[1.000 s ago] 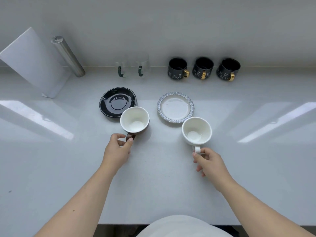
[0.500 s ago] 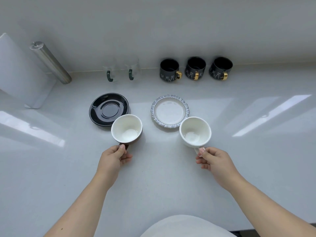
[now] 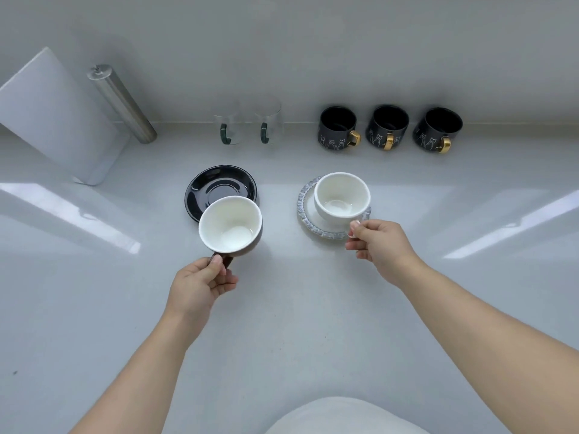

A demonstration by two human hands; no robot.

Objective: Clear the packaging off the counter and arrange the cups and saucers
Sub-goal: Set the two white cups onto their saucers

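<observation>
My left hand (image 3: 200,285) grips the dark handle of a brown cup with a white inside (image 3: 230,227). That cup overlaps the near edge of the black saucer (image 3: 219,186); whether it touches I cannot tell. My right hand (image 3: 380,249) pinches the handle of a white cup (image 3: 341,197), which sits on or just over the white saucer with a blue-grey speckled rim (image 3: 302,203). Both cups are upright and hold nothing.
Along the back wall stand two clear glass mugs with green handles (image 3: 247,128) and three black mugs with gold handles (image 3: 388,128). At the far left are a steel cylinder (image 3: 123,104) and a leaning white board (image 3: 56,120). The white counter (image 3: 282,324) spreads all around.
Both hands have carried their cups away from me: the white cup from the counter onto the speckled saucer, the brown cup up to the black saucer's near edge.
</observation>
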